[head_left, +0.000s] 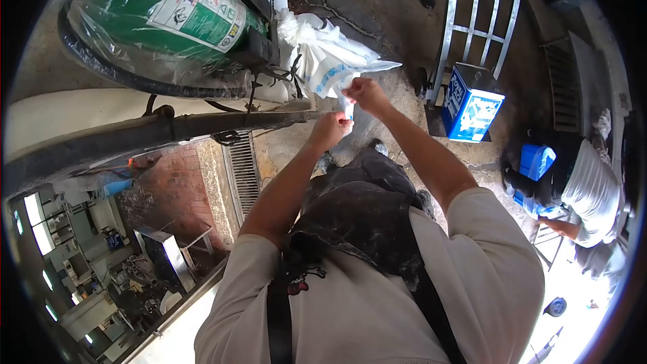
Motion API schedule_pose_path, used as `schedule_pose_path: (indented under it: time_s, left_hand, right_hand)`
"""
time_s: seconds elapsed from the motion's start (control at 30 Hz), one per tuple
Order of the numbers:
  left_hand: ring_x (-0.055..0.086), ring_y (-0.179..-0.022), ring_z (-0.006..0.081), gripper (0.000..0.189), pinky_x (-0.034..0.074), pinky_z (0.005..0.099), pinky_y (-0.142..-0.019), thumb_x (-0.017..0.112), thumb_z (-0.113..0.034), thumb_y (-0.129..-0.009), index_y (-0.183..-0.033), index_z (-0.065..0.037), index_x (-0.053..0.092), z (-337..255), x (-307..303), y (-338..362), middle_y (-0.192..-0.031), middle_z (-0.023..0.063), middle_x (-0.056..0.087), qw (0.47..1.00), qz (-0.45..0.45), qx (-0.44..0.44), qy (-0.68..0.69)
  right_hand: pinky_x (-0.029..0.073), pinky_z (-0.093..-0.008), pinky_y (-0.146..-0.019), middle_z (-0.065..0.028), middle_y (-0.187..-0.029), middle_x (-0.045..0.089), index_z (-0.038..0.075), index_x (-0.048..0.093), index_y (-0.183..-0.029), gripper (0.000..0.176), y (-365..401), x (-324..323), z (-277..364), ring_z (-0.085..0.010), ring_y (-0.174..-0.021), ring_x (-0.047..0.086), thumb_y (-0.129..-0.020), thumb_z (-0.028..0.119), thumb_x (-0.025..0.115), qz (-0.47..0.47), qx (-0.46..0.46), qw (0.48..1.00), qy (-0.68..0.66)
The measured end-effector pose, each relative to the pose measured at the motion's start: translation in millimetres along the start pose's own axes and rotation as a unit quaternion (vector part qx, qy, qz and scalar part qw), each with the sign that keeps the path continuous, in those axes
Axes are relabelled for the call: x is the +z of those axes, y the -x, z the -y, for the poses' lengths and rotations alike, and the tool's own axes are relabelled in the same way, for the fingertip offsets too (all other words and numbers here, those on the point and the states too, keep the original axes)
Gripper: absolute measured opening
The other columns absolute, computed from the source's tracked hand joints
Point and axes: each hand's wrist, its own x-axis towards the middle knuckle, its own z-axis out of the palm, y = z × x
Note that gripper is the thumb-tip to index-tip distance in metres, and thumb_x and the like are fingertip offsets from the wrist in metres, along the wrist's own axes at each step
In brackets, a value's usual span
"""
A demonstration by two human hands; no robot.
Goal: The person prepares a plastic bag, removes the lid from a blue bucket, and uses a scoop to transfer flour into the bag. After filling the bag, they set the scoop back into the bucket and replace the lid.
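Observation:
A white plastic bag [331, 61] with blue print hangs from dark ties beside a metal frame, its lower end stretched out toward me. My left hand [330, 129] is closed on a narrow end of the bag, its fingers pinched together. Slightly higher and to the right, my right hand [367, 96] pinches the white plastic too. Between the two hands a short strip of it shows. What lies inside the bag is hidden.
A green cylinder [135, 7] under clear plastic is at upper left, above a dark bar [162, 131]. On a hand truck [480, 13] stands a blue square tin [472, 104]. At right, a person [593, 185] bends by blue containers [536, 162]. A floor grate [241, 168] lies at left.

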Motion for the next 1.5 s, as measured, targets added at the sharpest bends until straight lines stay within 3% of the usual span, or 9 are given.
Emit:
schedule_pose_path:
  time_s: [0.07,0.23,0.47,0.57,0.63,1.1,1.37,1.43,1.5]
  left_hand:
    - [0.068,-0.071,0.0359,0.023,0.051,0.0422,-0.065,0.071,-0.023,-0.087,-0.09,-0.001,0.07,16.8,6.3,7.2,-0.075,0.0215,0.068,1.0,0.008,-0.002,0.0]
    - [0.068,-0.073,0.0377,0.021,0.051,0.0442,-0.066,0.069,-0.02,-0.086,-0.09,0.0,0.069,31.5,-8.6,27.6,-0.076,0.0219,0.067,0.999,0.028,-0.033,-0.001]
    - [0.067,-0.073,0.0381,0.023,0.051,0.0444,-0.066,0.068,-0.023,-0.088,-0.087,0.001,0.068,28.0,-31.2,33.3,-0.075,0.0216,0.067,0.999,0.042,0.009,-0.004]
    - [0.068,-0.077,0.0367,0.027,0.052,0.0433,-0.07,0.07,-0.026,-0.088,-0.096,0.001,0.067,27.6,-26.3,32.4,-0.081,0.0188,0.069,0.999,-0.001,0.007,0.034]
    - [0.069,-0.077,0.0264,0.034,0.053,0.0384,-0.071,0.071,-0.029,-0.091,-0.108,0.0,0.063,11.8,-31.5,32.7,-0.088,0.0118,0.07,0.966,-0.239,0.095,0.035]
    - [0.072,-0.076,0.0248,0.023,0.052,0.034,-0.066,0.07,-0.02,-0.092,-0.101,0.001,0.07,11.2,-73.3,-7.7,-0.084,0.0158,0.073,0.979,-0.154,0.105,0.088]
    - [0.065,-0.071,0.0164,0.017,0.049,0.031,-0.069,0.065,-0.015,-0.094,-0.09,0.001,0.069,14.0,-80.1,-32.1,-0.078,0.0092,0.071,0.962,-0.127,-0.012,0.241]
    - [0.064,-0.071,0.0159,0.017,0.048,0.0308,-0.069,0.064,-0.015,-0.094,-0.089,0.001,0.069,13.5,-81.0,-32.7,-0.079,0.0084,0.071,0.966,-0.12,-0.001,0.229]
    - [0.063,-0.07,0.0155,0.017,0.048,0.0305,-0.069,0.064,-0.015,-0.094,-0.089,0.001,0.069,12.6,-81.5,-33.1,-0.079,0.0076,0.072,0.969,-0.115,0.011,0.218]
  right_hand:
    - [0.051,-0.0388,-0.066,-0.0125,-0.082,0.07,0.001,0.066,-0.087,0.022,14.3,11.6,-1.8,-0.0193,-0.071,0.064,-0.088,0.021,0.074,-0.028,-0.065,0.983,0.168]
    - [0.05,-0.0393,-0.066,-0.0134,-0.079,0.067,0.0,0.062,-0.084,0.025,26.5,30.5,-1.6,-0.0189,-0.069,0.061,-0.09,0.022,0.073,-0.06,-0.038,0.983,0.167]
    - [0.053,-0.0285,-0.064,-0.0027,-0.08,0.069,0.001,0.071,-0.091,0.013,27.9,51.8,7.5,-0.0124,-0.07,0.063,-0.087,0.013,0.075,-0.089,0.032,0.973,-0.209]
    - [0.054,-0.0291,-0.064,-0.0034,-0.08,0.069,0.001,0.071,-0.093,0.015,29.3,55.4,18.8,-0.0123,-0.069,0.063,-0.088,0.014,0.076,-0.09,0.04,0.966,-0.238]
    - [0.051,-0.0276,-0.062,-0.0032,-0.077,0.068,0.0,0.072,-0.091,0.016,35.9,60.7,29.8,-0.0106,-0.066,0.061,-0.088,0.015,0.076,-0.096,0.027,0.968,-0.231]
    - [0.046,-0.0299,-0.062,-0.0006,-0.074,0.064,0.001,0.069,-0.082,0.025,33.2,64.2,65.6,-0.0097,-0.068,0.054,-0.09,0.023,0.076,-0.117,-0.023,0.99,-0.069]
    - [0.051,-0.0288,-0.078,-0.0046,-0.095,0.069,0.0,0.069,-0.111,0.031,39.8,68.9,43.8,-0.0122,-0.087,0.061,-0.09,0.022,0.075,-0.127,-0.071,0.983,-0.117]
    - [0.053,-0.031,-0.076,-0.0109,-0.09,0.07,-0.001,0.07,-0.109,0.028,56.8,80.5,34.8,-0.0175,-0.081,0.064,-0.09,0.02,0.072,-0.179,-0.146,0.966,0.118]
    - [0.053,-0.0313,-0.073,-0.0107,-0.084,0.069,-0.001,0.071,-0.106,0.027,54.8,75.5,30.5,-0.0179,-0.076,0.065,-0.09,0.021,0.072,-0.161,-0.074,0.979,0.102]
